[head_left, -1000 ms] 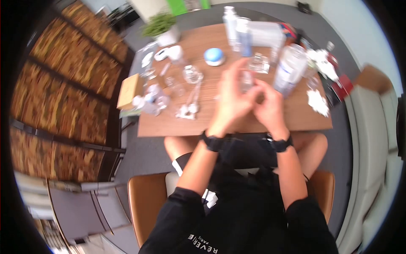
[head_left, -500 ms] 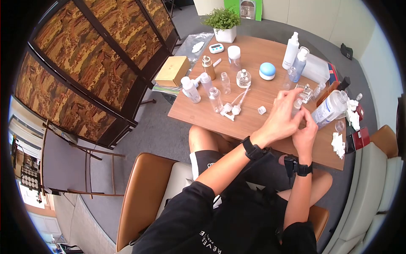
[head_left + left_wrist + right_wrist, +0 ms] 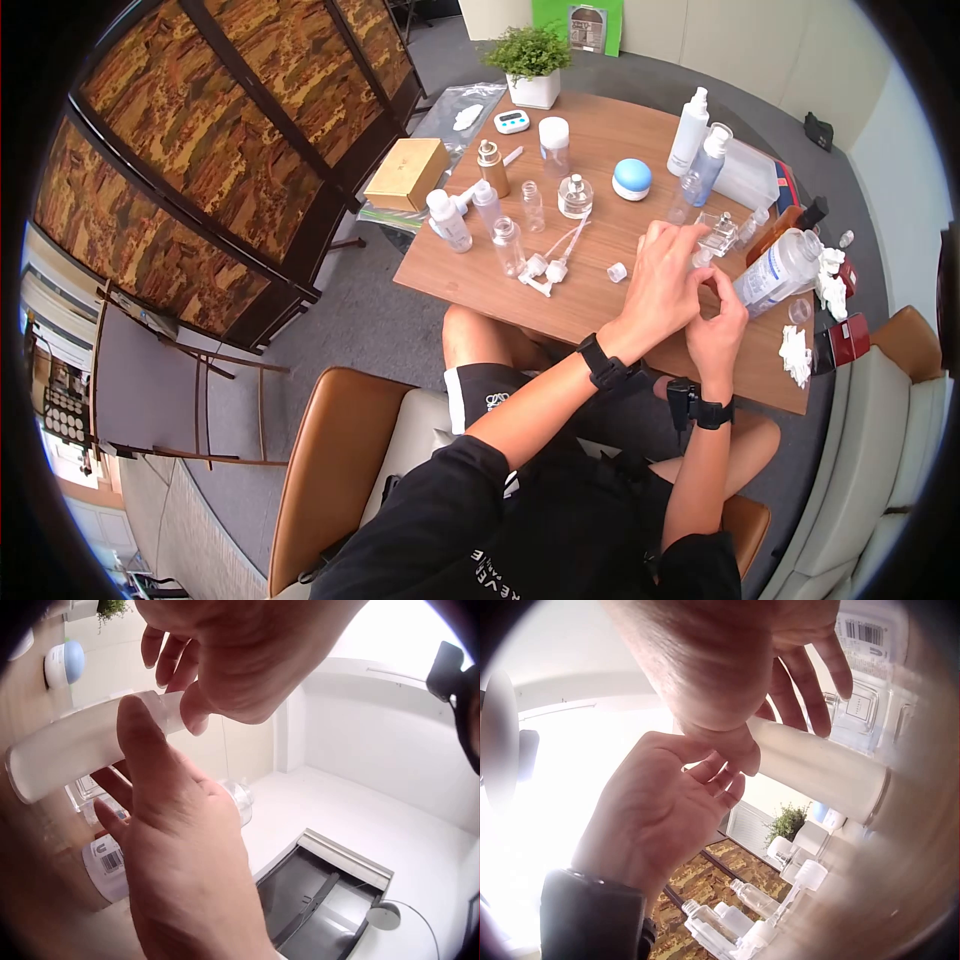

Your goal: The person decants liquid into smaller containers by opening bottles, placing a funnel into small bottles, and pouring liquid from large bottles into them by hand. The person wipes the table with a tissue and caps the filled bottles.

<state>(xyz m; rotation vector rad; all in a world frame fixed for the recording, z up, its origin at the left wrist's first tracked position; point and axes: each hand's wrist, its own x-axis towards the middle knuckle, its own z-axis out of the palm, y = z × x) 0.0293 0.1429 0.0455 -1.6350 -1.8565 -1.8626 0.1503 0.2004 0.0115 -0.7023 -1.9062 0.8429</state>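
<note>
A slim frosted bottle (image 3: 67, 754) stands between both hands, its broad base close to the tabletop. My right hand (image 3: 718, 325) grips its body; in the left wrist view the thumb (image 3: 142, 724) lies across the near side, fingers behind. At the narrower upper end, my left hand (image 3: 655, 280) pinches with thumb and fingers, which cover most of that end. From the right wrist, the bottle (image 3: 825, 772) shows past the right hand (image 3: 727, 660), with the left hand (image 3: 656, 810) below. A small white cap (image 3: 617, 271) lies on the table to the left.
A large labelled bottle (image 3: 775, 275) and a square glass bottle (image 3: 718, 235) stand near the hands. Several small bottles, pump heads (image 3: 545, 270) and a blue-lidded jar (image 3: 631, 180) occupy the wooden table (image 3: 470, 265). Crumpled tissues (image 3: 795, 355) lie at the right edge.
The head view has turned since the blurred first frame, so the table appears shifted. Over the last half second, the left fingers have lowered and drawn in at the bottle's upper end.
</note>
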